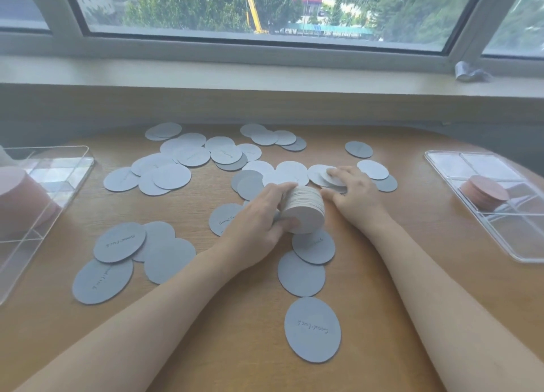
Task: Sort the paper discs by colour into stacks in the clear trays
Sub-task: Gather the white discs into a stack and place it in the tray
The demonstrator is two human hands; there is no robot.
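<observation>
Pink discs [484, 192] stacked in right tray [500, 238]; more in left tray [73, 168].

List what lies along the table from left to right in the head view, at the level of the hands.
Left clear tray with a pink stack → left hand → white stack it grips → right hand → right clear tray with a pink stack.

Soft daylight coming in from the window [265, 9] straight ahead, so the counter [382, 274] is evenly lit with only faint shadows. Whole frame looks a bit hazy and washed out, nothing crisp. Strong wide-angle bend, the window frame and sill curve. Clear trays [500, 215] catch pale glare, and the left edge goes blurry
</observation>
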